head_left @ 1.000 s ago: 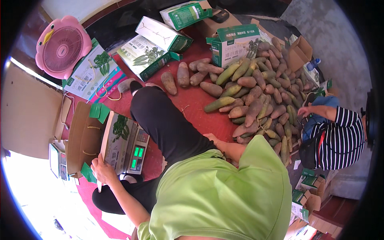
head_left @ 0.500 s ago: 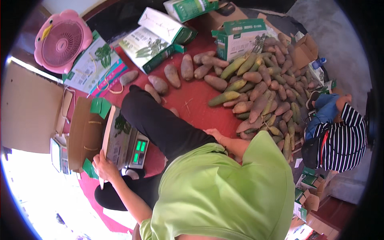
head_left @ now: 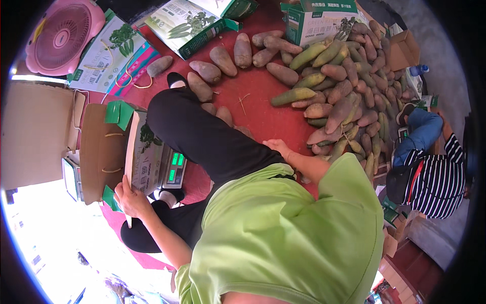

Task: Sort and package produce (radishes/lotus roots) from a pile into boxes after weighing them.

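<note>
My left hand (head_left: 132,198) is closed on the edge of an open cardboard gift box (head_left: 147,167), thumb and fingers pinching its wall. The box rests on a digital scale (head_left: 174,169) with a lit green display; its inside is hidden from view. My right hand (head_left: 278,147) lies by my dark-trousered thigh, fingers loosely stretched out and nothing seen in them. Past it is a big heap of soil-covered radishes (head_left: 340,112), some brownish, some green. Several more radishes (head_left: 223,61) lie in a loose row beyond my knee.
A red cloth (head_left: 253,114) covers the floor. A pink fan (head_left: 65,36) and a printed carton (head_left: 112,55) stand at the far left. Another carton (head_left: 319,24) backs onto the heap. On the right, a person in a striped top (head_left: 435,180) sits bent over.
The whole view has shifted, with the heap now further right and the fan nearer the left rim. My left hand keeps its grip on the box; my right hand stays by my thigh.
</note>
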Motion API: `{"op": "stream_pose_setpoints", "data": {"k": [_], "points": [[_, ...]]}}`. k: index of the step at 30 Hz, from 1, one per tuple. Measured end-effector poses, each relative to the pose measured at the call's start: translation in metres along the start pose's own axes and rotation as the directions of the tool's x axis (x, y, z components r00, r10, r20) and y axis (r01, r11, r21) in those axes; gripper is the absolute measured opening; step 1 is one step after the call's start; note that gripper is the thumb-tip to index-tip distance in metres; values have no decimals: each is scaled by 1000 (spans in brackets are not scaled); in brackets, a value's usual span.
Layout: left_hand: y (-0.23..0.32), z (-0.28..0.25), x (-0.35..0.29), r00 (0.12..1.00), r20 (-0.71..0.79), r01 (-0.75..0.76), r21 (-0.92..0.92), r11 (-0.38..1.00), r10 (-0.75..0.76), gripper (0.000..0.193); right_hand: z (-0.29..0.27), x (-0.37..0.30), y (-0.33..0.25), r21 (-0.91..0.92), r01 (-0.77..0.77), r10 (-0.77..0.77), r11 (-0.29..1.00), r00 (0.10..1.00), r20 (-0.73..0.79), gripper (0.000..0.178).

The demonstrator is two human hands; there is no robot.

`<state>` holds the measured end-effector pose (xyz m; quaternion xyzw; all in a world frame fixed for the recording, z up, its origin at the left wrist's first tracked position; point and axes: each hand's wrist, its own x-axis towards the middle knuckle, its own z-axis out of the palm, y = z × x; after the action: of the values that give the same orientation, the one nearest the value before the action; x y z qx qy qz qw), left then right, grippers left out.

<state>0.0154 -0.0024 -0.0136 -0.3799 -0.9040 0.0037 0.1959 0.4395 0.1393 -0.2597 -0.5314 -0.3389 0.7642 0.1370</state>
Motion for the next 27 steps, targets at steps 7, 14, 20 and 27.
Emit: {"op": "stream_pose_setpoints", "data": {"k": [7, 14, 20, 27], "points": [[-7, 0, -4, 1000, -6, -13, 33, 999, 13, 45, -3, 10, 14, -128, 26, -27, 991, 1000, -7, 35], [-7, 6, 1, 998, 7, -69, 55, 996, 69, 36, -4, 7, 16, -209, 24, -32, 978, 999, -36, 37], [-6, 8, 0, 997, 23, -68, 38, 997, 67, 37, -15, -7, -14, -169, -159, 134, 973, 979, -152, 28], [-8, 6, -1, 999, 50, 3, 0, 1000, -3, 30, -115, 40, -4, -737, -115, -357, 666, 819, -449, 18]]}}
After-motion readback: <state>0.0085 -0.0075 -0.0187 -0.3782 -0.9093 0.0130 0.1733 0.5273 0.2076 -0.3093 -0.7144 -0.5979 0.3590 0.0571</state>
